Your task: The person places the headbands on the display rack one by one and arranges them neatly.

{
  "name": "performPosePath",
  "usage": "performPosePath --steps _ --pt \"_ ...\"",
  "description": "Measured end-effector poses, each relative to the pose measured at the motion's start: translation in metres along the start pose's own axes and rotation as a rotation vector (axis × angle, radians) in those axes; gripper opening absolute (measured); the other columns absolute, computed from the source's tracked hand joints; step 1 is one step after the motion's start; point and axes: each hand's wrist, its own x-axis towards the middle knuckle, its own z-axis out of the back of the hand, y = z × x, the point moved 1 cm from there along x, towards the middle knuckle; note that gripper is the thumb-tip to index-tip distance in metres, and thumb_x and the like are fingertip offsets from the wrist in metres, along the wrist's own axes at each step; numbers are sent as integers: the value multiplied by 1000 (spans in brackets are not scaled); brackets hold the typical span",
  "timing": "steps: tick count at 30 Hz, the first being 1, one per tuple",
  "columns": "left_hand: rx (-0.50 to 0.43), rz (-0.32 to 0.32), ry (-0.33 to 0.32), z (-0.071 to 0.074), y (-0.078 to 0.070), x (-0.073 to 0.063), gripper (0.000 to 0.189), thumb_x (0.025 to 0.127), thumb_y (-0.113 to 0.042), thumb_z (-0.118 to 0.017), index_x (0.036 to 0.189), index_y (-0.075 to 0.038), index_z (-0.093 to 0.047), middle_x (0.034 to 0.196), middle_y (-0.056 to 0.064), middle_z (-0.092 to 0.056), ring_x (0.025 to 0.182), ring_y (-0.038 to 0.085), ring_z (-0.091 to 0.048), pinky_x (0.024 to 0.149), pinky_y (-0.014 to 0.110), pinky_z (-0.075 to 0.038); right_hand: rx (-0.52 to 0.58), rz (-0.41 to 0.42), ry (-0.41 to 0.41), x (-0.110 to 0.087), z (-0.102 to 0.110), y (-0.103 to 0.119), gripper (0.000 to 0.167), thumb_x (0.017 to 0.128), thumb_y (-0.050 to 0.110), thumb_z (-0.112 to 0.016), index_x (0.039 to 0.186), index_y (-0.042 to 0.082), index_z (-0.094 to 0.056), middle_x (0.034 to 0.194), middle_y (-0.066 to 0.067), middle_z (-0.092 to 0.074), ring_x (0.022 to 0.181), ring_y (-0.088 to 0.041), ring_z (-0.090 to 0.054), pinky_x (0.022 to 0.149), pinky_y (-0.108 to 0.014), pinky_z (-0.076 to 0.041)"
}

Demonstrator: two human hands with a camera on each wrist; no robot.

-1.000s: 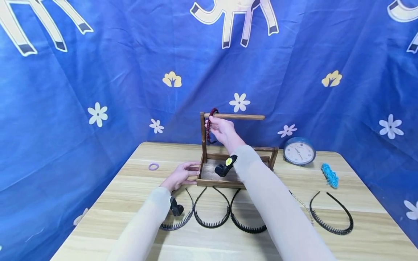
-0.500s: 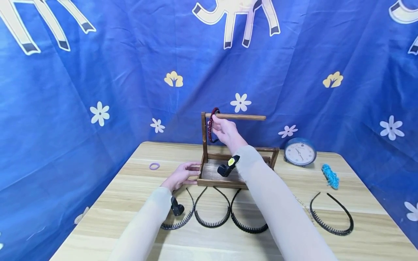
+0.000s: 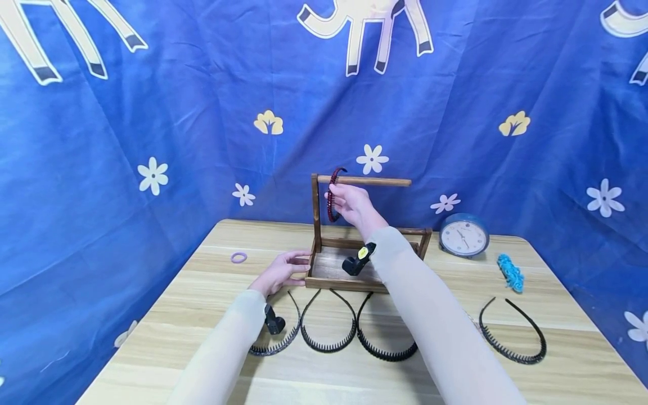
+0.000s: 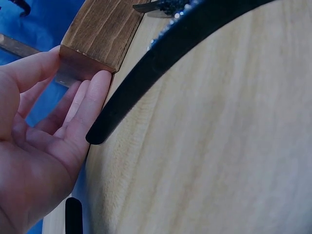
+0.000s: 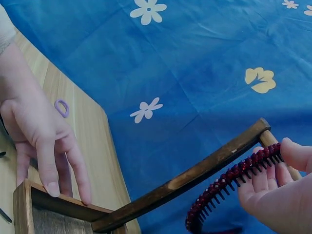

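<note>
Nearby, clock [image 3: 463,237], purple ring [image 3: 238,262], headbands [image 3: 328,350] fronting tray [image 3: 344,284]

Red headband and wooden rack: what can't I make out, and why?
Red headband: one stretch hidden by the right hand, another cut off by the bottom edge, right wrist view.
Wooden rack: right front corner hidden by the right sleeve, head view.
Leftmost headband: left part behind the left sleeve, head view.

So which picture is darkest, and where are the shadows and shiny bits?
Left wrist view: looks dimmest, with a dull, soft-looking table and bright glints along the edge of the sparkly headband; head view: brighter, with grey shadows on the table near the sleeves; right wrist view: tiny glints on the red headband.
</note>
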Motion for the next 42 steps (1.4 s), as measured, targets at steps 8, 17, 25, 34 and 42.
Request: performPosePath --steps 8,17,25,34,42 --pt "3 -4 3 -2 1 -1 53 85 0 -61 136 -9 -46 129 21 -46 103 28 -55 77 43 -56 45 -8 52 -4 0 4 35 89 2 -60 123 -2 -56 87 -12 -64 117 -31 -50 93 -35 -47" --pt "4 -8 -3 -2 2 -1 54 85 0 -62 135 -10 -47 129 21 -47 101 27 -56 76 43 -56 98 -15 113 -7 0 7 33 92 1 -55 124 -1 -53 114 -17 -57 120 -31 -47 91 -33 -48" --pt "6 -1 -14 -2 2 -2 53 85 1 -61 135 -10 -47 128 22 -47 97 25 -59 75 43 -56 17 -11 152 -13 1 9 37 93 7 -55 129 6 -51 109 -7 -58 99 -21 -53 84 -33 -43" --pt "7 -6 -4 -3 1 -3 53 85 1 -60 136 -9 -46 129 23 -46 96 27 -59 75 42 -56 -11 22 225 -16 9 8 49 93 7 -54 139 17 -43 133 -8 -48 120 -27 -43 88 -37 -40" --pt "5 -11 8 -4 1 -5 55 85 0 -61 137 -9 -45 130 23 -45 101 27 -56 76 43 -56 -8 26 254 -19 14 7 54 92 7 -55 141 25 -41 136 -9 -43 118 -30 -43 87 -39 -39"
